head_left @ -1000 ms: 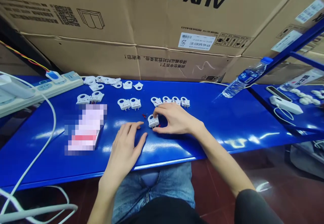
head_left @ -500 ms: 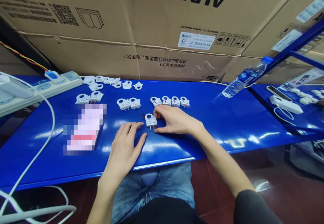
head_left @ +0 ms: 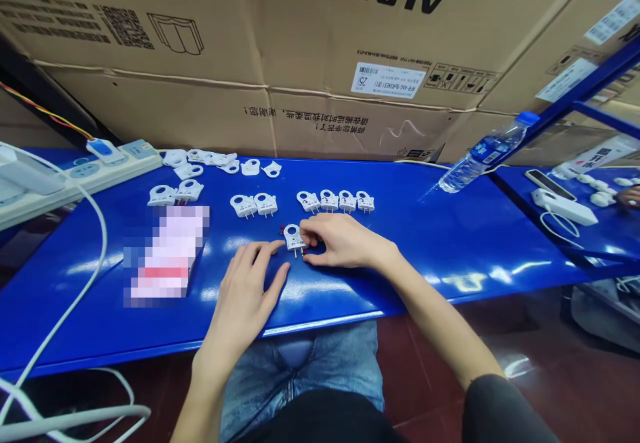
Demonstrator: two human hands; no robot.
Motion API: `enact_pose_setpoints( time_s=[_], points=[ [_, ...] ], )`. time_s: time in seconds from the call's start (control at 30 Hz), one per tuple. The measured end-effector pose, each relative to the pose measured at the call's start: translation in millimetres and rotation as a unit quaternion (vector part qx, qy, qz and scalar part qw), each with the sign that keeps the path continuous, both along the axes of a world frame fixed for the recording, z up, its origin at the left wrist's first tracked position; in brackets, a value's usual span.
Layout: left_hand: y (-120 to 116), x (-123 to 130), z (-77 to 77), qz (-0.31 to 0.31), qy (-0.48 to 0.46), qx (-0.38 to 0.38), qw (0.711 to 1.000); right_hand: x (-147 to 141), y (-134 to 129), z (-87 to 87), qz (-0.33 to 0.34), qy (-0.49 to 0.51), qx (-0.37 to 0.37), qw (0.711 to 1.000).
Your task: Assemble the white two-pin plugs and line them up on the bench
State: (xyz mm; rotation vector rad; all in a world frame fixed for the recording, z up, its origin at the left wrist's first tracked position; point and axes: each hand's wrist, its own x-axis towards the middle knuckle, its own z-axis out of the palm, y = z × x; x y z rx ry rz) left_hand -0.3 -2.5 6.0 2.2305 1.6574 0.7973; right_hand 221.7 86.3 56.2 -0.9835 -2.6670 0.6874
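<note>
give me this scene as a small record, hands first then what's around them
right hand: fingers at the right side of a white plug, prongs toward the person
left hand: open, by that plug's left side; contact unclear
red bits: beside the plug, too small to identify
other plugs: row of four, middle pair, left pair
surface: blue table
right side: water bottle, blue cap
background: cardboard

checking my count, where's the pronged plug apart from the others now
In the head view, the lone plug is left of centre, between the left grip and the right grip, below the row of four plugs.
</note>
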Motion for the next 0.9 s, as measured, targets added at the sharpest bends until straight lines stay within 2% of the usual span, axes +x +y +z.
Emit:
enact_pose_setpoints(
  time_s=[0.37, 0.77, 0.9],
  points=[
    [0.0, -1.0, -1.6, -0.015, 0.032, 0.015, 0.999, -2.9, 0.5, -0.1, 0.029, -0.036, 0.044, 0.998],
    [0.7, -1.0, -0.1, -0.023, 0.034, 0.023, 0.999, -7.4, -3.5, 2.0, 0.031, -0.023, 0.055, 0.998],
    [0.5, -0.8, -0.7, -0.020, 0.035, 0.027, 0.999, -4.6, -3.3, 3.1, 0.028, 0.009, 0.045, 0.999]
  ],
)
